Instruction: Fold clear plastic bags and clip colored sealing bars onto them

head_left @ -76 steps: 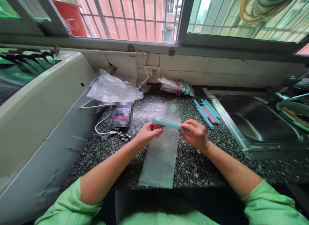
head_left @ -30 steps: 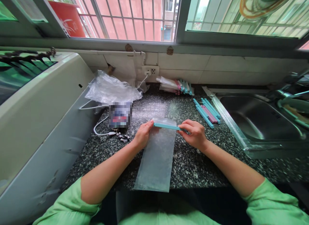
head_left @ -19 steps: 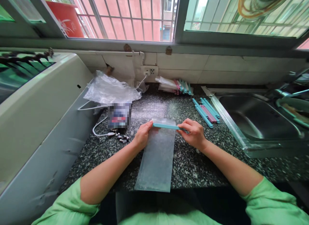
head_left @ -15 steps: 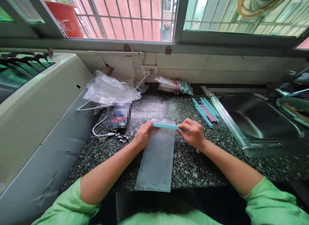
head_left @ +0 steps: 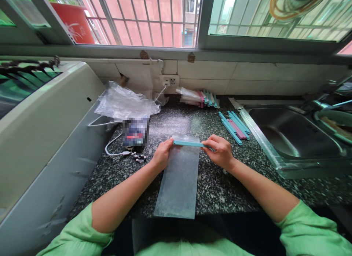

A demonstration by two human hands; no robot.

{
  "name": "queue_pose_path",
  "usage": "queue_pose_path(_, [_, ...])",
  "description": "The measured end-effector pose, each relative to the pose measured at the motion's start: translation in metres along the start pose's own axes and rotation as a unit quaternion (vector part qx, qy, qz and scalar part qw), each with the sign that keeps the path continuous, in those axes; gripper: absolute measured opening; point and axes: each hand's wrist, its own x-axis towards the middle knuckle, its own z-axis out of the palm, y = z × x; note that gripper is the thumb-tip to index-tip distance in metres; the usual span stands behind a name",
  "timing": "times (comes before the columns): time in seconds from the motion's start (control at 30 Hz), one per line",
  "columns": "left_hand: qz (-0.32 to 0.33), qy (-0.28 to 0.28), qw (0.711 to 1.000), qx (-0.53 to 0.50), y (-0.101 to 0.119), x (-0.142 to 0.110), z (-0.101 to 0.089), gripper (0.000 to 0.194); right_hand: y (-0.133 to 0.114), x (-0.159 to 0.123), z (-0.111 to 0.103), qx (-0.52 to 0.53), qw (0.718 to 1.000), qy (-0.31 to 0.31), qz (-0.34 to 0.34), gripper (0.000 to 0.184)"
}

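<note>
A clear plastic bag point(head_left: 180, 186) lies lengthwise toward me, its lower end reaching the counter's front edge. Across its far end runs a light blue bag sealing clip point(head_left: 188, 143), with a short strip of plastic showing beyond it. My left hand point(head_left: 162, 152) is closed on the clip's left end and the bag's edge there. My right hand point(head_left: 219, 150) pinches the right end of the same clip between thumb and fingers. Part of that end is hidden by the fingers.
Several loose blue and pink clips point(head_left: 235, 127) lie right, beside the steel sink point(head_left: 291, 135). Bags with clips point(head_left: 199, 97) rest against the wall. Left are crumpled plastic bags point(head_left: 126, 102), a blurred-out object point(head_left: 135, 132) and a white cable point(head_left: 110, 149). A stove point(head_left: 52, 113) borders the counter.
</note>
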Motion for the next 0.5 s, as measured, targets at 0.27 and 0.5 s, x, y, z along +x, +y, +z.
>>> queue_pose_path(0.27, [0.006, 0.010, 1.000, -0.005, 0.0003, -0.0018, 0.0028, 0.030, 0.0003, 0.0001, 0.0007, 0.017, 1.000, 0.007, 0.000, 0.005])
queue_pose_path(0.5, [-0.003, 0.012, 1.000, -0.020, -0.0007, -0.0007, 0.0027, 0.030, -0.0001, 0.0001, -0.0003, 0.025, 1.000, 0.005, 0.004, 0.005])
